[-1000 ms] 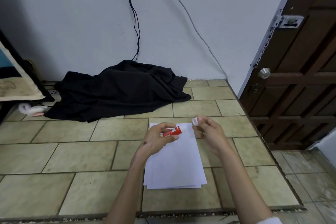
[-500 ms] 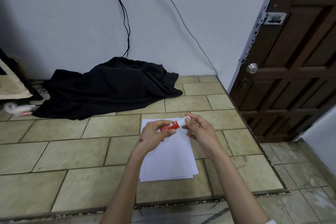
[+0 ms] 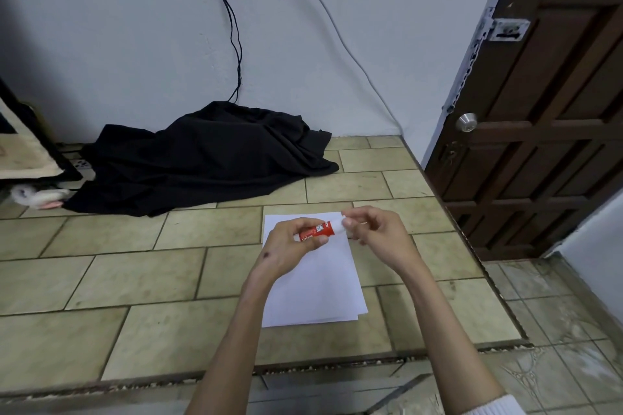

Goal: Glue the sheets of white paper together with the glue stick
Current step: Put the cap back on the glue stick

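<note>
A small stack of white paper sheets (image 3: pixel 317 283) lies on the tiled platform, its lower edges slightly fanned. Above its far end my left hand (image 3: pixel 290 246) grips the red glue stick (image 3: pixel 318 230) by its body, held roughly level and pointing right. My right hand (image 3: pixel 374 232) pinches the white cap (image 3: pixel 339 226) sitting on the stick's right end. Both hands hover over the top sheet and hide part of it.
A heap of black cloth (image 3: pixel 205 158) lies at the back by the wall, with cables (image 3: pixel 232 27) hanging above it. A brown wooden door (image 3: pixel 553 118) stands at the right. The platform's edge (image 3: pixel 303 367) drops to a lower tiled floor in front and right.
A second ago the cap was off, held apart in my right hand. It has come onto the end of the glue stick, and both hands now meet over the paper.
</note>
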